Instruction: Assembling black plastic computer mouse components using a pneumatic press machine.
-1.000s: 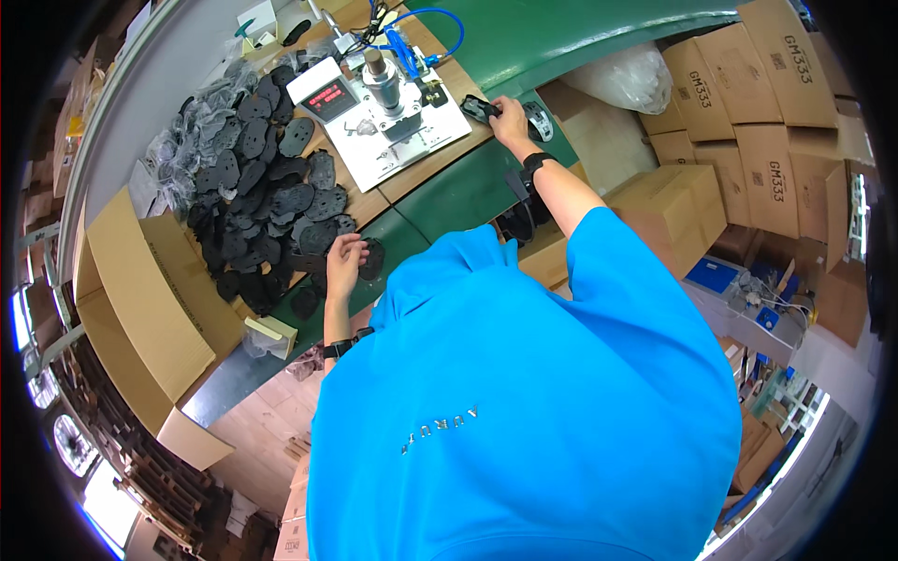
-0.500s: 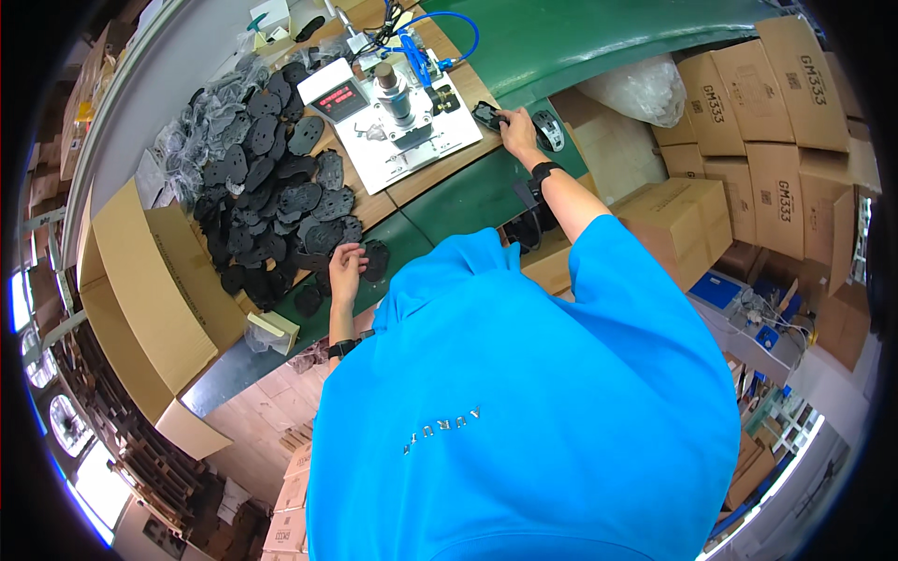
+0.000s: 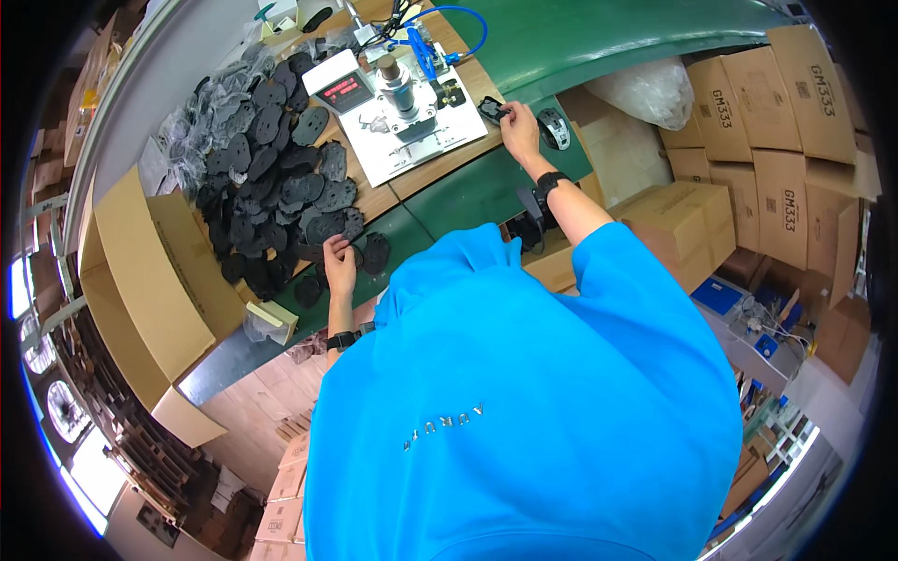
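My left hand (image 3: 339,266) is at the near edge of a heap of flat, rounded black plastic plates (image 3: 267,178). Its fingers are bent together on the rim of one black plate (image 3: 325,227); the fingertips show only in part. Stretched out to the right, my right hand (image 3: 520,133) pinches a small black plastic part (image 3: 490,109) beside the white base of a bench press (image 3: 400,98). Close to that hand's right side lies a grey and black computer mouse (image 3: 554,129) on the green surface. Two loose black plates (image 3: 376,252) lie near my left hand.
A digital display box (image 3: 340,89) stands left of the press, and a blue air hose (image 3: 475,21) loops behind it. An open carton (image 3: 154,271) borders the heap on the left. Stacked cartons (image 3: 781,140) and a clear plastic bag (image 3: 645,91) are at the right.
My left hand has shifted slightly left and up onto the heap's edge, its fingers closing. My right hand stays by the press with the small black part. The view has shifted a little.
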{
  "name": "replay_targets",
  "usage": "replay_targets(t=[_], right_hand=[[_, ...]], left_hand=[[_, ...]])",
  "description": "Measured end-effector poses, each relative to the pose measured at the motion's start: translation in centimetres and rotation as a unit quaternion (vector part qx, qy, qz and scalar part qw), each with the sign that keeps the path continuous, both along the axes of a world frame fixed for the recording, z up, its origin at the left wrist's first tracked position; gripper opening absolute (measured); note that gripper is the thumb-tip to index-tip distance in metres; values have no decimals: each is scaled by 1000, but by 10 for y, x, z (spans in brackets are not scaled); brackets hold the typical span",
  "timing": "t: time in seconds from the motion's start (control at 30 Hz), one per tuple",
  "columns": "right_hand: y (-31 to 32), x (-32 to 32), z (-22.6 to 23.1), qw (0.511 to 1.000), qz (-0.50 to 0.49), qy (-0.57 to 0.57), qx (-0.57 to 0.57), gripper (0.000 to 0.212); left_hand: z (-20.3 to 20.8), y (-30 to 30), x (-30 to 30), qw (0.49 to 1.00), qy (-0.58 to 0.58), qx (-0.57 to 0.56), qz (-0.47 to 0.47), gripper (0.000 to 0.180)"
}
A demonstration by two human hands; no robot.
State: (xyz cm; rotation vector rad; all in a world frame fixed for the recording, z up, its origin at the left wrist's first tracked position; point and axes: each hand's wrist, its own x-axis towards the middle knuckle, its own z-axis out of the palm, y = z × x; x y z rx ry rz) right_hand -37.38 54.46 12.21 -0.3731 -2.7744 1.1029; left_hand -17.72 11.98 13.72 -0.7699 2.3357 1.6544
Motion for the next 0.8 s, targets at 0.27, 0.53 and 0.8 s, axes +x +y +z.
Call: replay_targets(t=[0.27, 0.53, 0.8], right_hand=[[-35, 63, 5, 992, 86, 1, -97, 11], [-72, 101, -1, 938, 253, -183, -150, 20], [-133, 136, 4, 863, 330, -319, -209, 24]], left_hand=[[-29, -24, 23, 984, -106, -143, -5, 65], [-63, -46, 45, 978, -86, -156, -112, 61], [-44, -87, 62, 975, -40, -216, -29, 51]])
